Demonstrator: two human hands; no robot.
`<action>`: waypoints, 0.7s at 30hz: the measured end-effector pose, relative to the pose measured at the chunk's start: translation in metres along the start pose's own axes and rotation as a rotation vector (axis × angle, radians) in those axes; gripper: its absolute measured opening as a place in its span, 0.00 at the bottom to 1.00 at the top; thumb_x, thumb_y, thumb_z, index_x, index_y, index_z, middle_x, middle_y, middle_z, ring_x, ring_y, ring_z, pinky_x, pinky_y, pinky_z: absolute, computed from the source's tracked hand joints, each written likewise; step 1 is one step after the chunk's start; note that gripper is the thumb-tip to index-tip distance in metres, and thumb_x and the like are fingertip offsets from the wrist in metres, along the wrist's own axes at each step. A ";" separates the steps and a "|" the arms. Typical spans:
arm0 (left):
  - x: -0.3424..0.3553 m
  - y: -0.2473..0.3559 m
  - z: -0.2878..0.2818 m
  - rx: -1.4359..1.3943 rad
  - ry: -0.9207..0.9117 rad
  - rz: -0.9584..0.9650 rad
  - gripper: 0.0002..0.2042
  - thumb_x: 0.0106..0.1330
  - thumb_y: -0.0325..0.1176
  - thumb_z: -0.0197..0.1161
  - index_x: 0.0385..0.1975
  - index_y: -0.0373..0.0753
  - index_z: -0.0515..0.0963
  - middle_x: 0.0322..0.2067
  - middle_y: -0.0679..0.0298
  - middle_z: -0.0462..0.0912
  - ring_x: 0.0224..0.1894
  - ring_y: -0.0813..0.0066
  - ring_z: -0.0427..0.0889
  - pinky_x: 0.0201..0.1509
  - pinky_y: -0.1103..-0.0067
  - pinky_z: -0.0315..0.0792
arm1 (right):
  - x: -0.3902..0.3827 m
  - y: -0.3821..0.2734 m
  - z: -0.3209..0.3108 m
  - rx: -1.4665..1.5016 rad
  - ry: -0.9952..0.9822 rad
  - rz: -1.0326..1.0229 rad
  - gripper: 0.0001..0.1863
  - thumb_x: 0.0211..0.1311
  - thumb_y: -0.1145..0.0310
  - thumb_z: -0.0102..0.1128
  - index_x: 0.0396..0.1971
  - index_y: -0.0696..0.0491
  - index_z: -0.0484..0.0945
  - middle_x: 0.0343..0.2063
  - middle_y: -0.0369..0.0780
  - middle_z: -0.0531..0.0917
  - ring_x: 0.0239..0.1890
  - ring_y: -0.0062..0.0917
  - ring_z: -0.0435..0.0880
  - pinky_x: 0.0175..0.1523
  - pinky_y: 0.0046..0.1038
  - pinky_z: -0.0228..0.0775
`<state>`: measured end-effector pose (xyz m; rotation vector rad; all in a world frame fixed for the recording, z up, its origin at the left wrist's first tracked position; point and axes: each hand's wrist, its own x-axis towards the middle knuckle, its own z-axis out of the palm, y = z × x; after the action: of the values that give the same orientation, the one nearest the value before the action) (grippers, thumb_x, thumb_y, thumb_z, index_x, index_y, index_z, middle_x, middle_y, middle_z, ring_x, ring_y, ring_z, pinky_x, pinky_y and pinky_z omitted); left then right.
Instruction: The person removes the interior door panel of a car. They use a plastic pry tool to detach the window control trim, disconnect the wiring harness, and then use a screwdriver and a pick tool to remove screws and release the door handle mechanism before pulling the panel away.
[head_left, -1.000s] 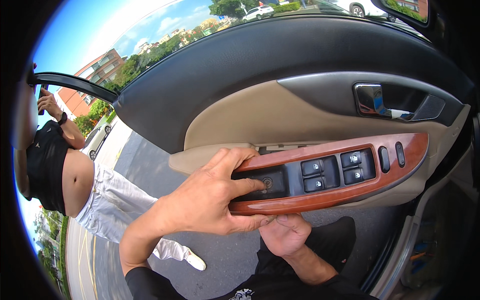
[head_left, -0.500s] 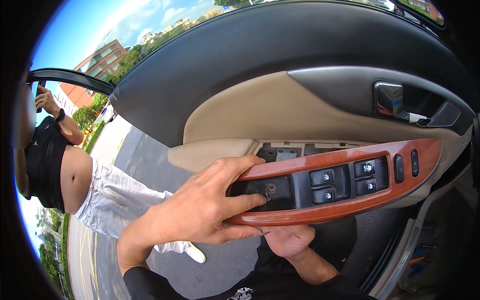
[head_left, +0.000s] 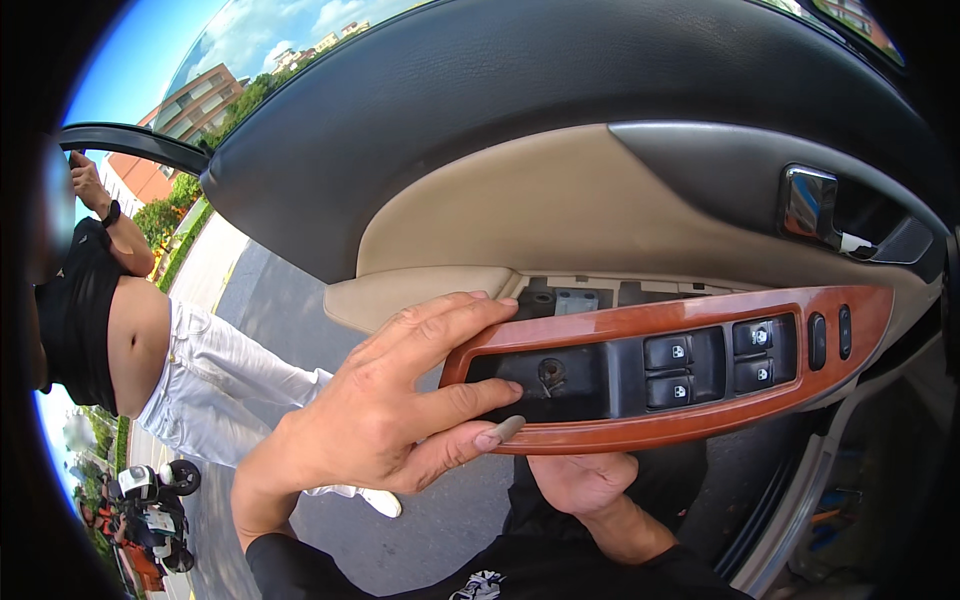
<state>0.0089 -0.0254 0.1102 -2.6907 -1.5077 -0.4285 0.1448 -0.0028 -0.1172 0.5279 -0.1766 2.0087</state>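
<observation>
A window switch panel (head_left: 600, 435) with a glossy wood-look rim and black switches lies tilted over the opening in the car door's armrest (head_left: 420, 290). At its left end my left hand (head_left: 385, 405) grips it. One finger reaches into the black recess (head_left: 580, 390), another rests near the upper rim, and the thumb presses on the lower rim. A round screw hole (head_left: 551, 372) shows in that recess, just beyond the fingertip. From below, my right hand (head_left: 585, 480) reaches under the panel; its fingers are hidden behind it.
The beige and dark door panel (head_left: 500, 210) with a chrome inner handle (head_left: 810, 203) spans the far side. At left stands a person in white trousers (head_left: 215, 370). A scooter (head_left: 155, 510) is behind on the road. The door sill (head_left: 795, 510) runs along the right.
Relative to the armrest opening, the panel has shifted slightly down and right. My left fingertip has drawn back from the screw hole, and the thumb has come up onto the lower rim.
</observation>
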 end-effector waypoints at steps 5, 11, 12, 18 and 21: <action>0.012 0.017 -0.004 0.265 0.004 0.117 0.14 0.50 0.33 0.73 0.39 0.46 0.90 0.64 0.53 0.77 0.67 0.49 0.74 0.63 0.59 0.75 | -0.008 -0.007 0.005 -0.013 -0.001 0.011 0.20 0.67 0.72 0.50 0.55 0.59 0.83 0.56 0.46 0.86 0.64 0.38 0.80 0.76 0.47 0.55; 0.041 0.028 0.006 0.406 -0.141 0.271 0.13 0.51 0.35 0.70 0.37 0.47 0.89 0.70 0.55 0.71 0.73 0.51 0.66 0.67 0.57 0.69 | -0.013 -0.012 0.003 -0.005 -0.006 0.036 0.20 0.67 0.72 0.50 0.55 0.59 0.83 0.56 0.46 0.85 0.64 0.38 0.79 0.76 0.48 0.54; 0.043 0.025 0.009 0.349 -0.156 0.283 0.11 0.52 0.36 0.69 0.36 0.46 0.89 0.72 0.54 0.69 0.74 0.51 0.64 0.68 0.56 0.68 | -0.014 -0.012 0.003 -0.005 -0.004 0.038 0.20 0.67 0.72 0.50 0.55 0.59 0.83 0.57 0.46 0.85 0.65 0.38 0.79 0.76 0.48 0.54; 0.048 0.028 0.007 0.406 -0.199 0.325 0.11 0.53 0.35 0.68 0.36 0.45 0.89 0.71 0.50 0.69 0.72 0.50 0.68 0.67 0.57 0.69 | -0.017 -0.011 -0.003 0.005 -0.019 0.053 0.20 0.67 0.71 0.51 0.55 0.57 0.83 0.58 0.45 0.84 0.66 0.37 0.77 0.76 0.49 0.53; 0.046 0.028 0.006 0.419 -0.185 0.330 0.10 0.53 0.34 0.69 0.35 0.45 0.89 0.70 0.49 0.70 0.71 0.51 0.70 0.66 0.58 0.70 | -0.015 -0.009 0.000 0.026 -0.040 0.058 0.20 0.64 0.76 0.52 0.55 0.54 0.84 0.57 0.43 0.85 0.66 0.35 0.77 0.77 0.48 0.52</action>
<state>0.0567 -0.0012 0.1186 -2.6086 -1.0059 0.1390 0.1588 -0.0110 -0.1245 0.5860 -0.1927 2.0601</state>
